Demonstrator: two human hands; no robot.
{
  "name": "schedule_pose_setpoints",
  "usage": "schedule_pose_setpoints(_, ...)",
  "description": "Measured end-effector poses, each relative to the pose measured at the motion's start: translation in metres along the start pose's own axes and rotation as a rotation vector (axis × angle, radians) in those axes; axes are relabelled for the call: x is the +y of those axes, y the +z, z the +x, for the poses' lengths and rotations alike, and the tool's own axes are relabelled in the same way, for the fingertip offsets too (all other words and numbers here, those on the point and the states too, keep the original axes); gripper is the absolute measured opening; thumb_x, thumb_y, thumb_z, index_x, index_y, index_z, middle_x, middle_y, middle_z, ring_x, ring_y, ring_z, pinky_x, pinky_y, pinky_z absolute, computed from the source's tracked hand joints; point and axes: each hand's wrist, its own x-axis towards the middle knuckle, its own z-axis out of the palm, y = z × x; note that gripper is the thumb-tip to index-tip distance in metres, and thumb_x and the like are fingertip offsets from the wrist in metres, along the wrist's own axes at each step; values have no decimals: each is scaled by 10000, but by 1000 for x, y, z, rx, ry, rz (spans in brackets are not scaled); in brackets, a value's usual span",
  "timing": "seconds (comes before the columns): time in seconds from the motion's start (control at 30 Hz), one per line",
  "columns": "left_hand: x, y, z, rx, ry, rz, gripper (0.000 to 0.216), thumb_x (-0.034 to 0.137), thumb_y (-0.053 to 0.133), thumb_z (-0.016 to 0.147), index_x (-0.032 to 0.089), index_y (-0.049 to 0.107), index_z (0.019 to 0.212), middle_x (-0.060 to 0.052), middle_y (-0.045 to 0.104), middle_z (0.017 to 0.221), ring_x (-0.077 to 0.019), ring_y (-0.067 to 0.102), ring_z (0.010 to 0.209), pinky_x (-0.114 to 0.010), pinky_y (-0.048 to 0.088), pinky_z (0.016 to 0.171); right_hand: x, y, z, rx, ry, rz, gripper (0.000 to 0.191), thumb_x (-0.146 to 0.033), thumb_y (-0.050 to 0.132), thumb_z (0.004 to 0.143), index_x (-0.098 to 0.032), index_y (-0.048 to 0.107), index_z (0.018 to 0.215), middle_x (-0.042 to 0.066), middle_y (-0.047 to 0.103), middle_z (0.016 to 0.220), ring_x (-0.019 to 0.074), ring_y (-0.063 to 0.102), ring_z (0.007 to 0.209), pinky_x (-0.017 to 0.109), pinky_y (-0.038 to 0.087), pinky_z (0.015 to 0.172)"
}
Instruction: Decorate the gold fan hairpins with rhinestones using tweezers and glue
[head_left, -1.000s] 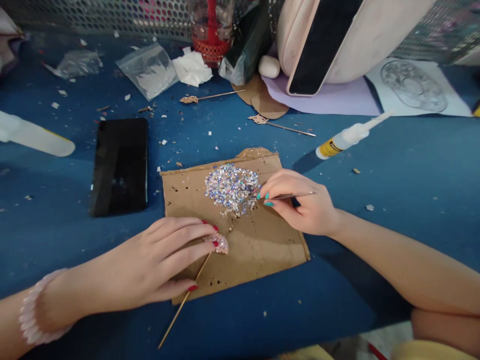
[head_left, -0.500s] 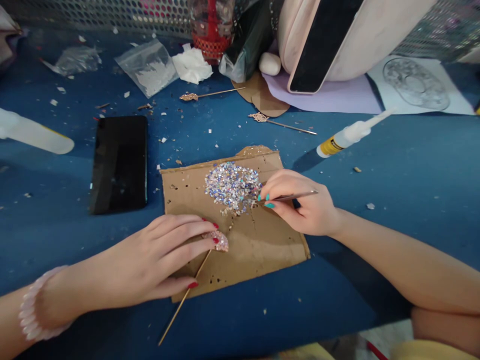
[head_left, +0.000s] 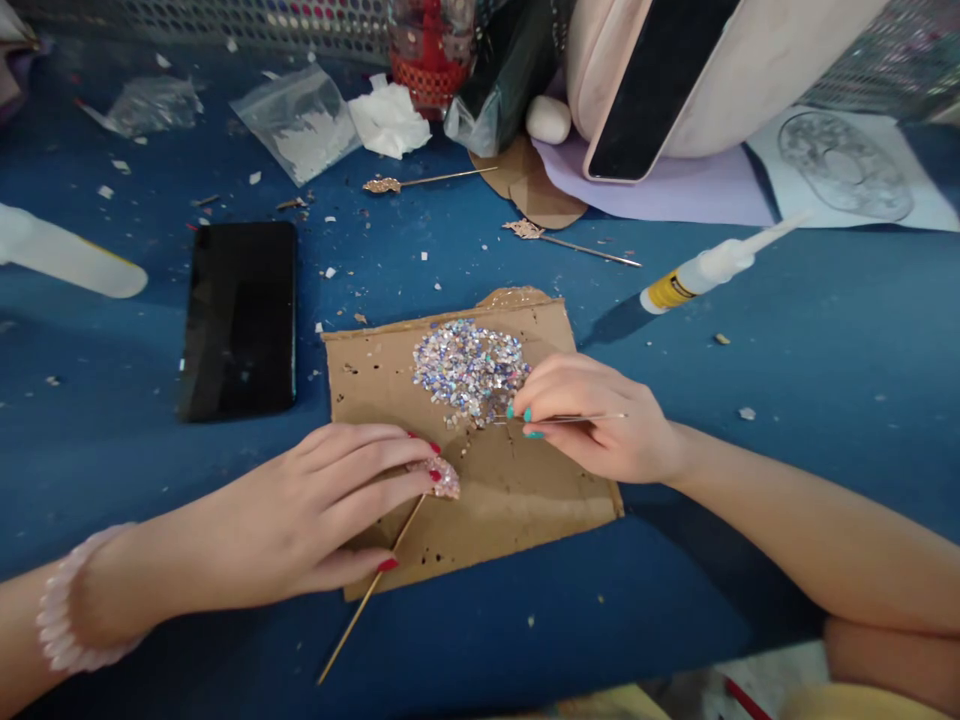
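Pink glittery ornament (head_left: pixel 446 480) is lying toward near-left corner of cardboard (head_left: pixel 532 500), gold stick (head_left: pixel 343 638) overhanging near edge. Left hand (head_left: pixel 315 515) is holding it, fingers pressing. Right hand (head_left: pixel 611 425) is gripping tweezers (head_left: pixel 574 418) by gem pile (head_left: pixel 465 362), sitting closer to near edge than last frame.

Bare cardboard (head_left: pixel 540 500) between hands (head_left: pixel 330 510) (head_left: pixel 607 415), sparkling pile (head_left: pixel 469 362) beyond

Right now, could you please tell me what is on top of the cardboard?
The cardboard bears a heap of small shiny stones and a glittery pink ornament, partly hidden by the left hand. What lies under them and the right hand is covered and cannot be seen.
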Motion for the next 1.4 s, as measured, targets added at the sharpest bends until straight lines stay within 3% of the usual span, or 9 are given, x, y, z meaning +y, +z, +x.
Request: schedule_pose_setpoints(1.4,0,-1,4,15,14,-1,470,321,496,1061,172,466,1506,-113,587,1445,-276,527,1334,-410,453,1131,0,0,4,67,0,-36,89,-86,626,955,-173,614,960,69,752,854,170,722,828,336,628,766)
